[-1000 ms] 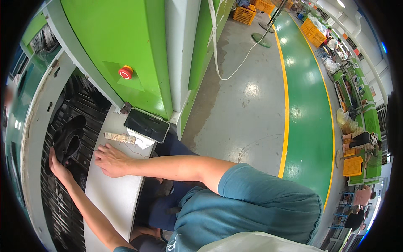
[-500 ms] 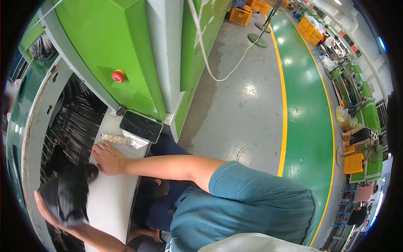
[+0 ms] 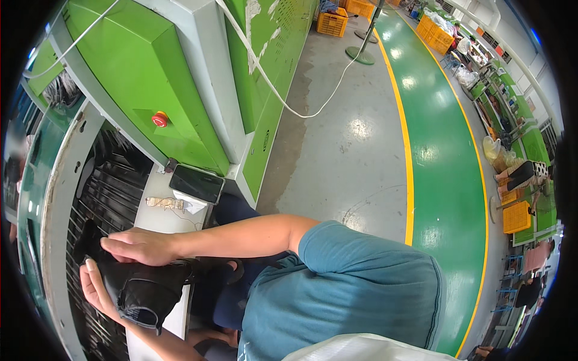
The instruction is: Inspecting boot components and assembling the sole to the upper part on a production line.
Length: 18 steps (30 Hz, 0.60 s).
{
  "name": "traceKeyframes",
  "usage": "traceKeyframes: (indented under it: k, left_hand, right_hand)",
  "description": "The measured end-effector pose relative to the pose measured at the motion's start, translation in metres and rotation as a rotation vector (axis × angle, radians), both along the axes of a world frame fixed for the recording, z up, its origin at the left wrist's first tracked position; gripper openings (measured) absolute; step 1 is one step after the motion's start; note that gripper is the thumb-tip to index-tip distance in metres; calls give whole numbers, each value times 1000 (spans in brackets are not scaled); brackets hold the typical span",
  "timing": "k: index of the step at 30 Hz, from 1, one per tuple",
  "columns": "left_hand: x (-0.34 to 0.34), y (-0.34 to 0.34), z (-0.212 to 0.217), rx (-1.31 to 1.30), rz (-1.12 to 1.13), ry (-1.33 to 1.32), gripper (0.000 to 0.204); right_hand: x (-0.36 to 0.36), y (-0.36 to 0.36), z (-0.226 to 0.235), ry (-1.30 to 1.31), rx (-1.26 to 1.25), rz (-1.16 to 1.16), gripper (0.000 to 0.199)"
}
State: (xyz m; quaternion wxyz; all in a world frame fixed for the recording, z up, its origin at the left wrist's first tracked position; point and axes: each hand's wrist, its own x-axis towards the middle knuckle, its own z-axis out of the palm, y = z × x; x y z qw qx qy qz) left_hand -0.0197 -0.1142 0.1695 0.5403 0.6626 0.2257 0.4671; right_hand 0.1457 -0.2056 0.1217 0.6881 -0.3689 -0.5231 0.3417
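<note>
A black baseball cap is held between both my hands above the white ledge, its back opening facing down and toward me. My left hand grips the cap from the left side, fingers partly behind the cloth. Over the cap's upper edge, my right hand is closed on the black fabric with its fingers curled under. Part of the dark cloth reaches left past my hands, over the machine's dark slatted bed, and its edge blends in there.
On the ledge lie a phone, white paper and a beige wrapped piece. A green machine cabinet with a red stop button rises ahead. A white cable hangs to the right; farther off stand orange crates.
My right hand has left the ledge and come down onto the cap. The cap has moved right and turned, so that its back opening now shows.
</note>
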Motion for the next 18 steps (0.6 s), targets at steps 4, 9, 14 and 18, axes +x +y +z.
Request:
traceKeyframes:
  k: [4,9,14,18]
  left_hand:
    - [6,-50,24,470,384,19,44]
    - [-20,0,-34,425,-166,-390,50]
    - [6,1,4,458,-38,-317,40]
    - [16,23,16,447,-32,-311,39]
  right_hand:
    - [-3,-31,48,-149,32,-99,61]
    - [-42,-63,58,-223,243,-138,46]
    - [-55,-70,58,-266,246,-339,48]
    - [-54,-65,65,-248,273,-420,49]
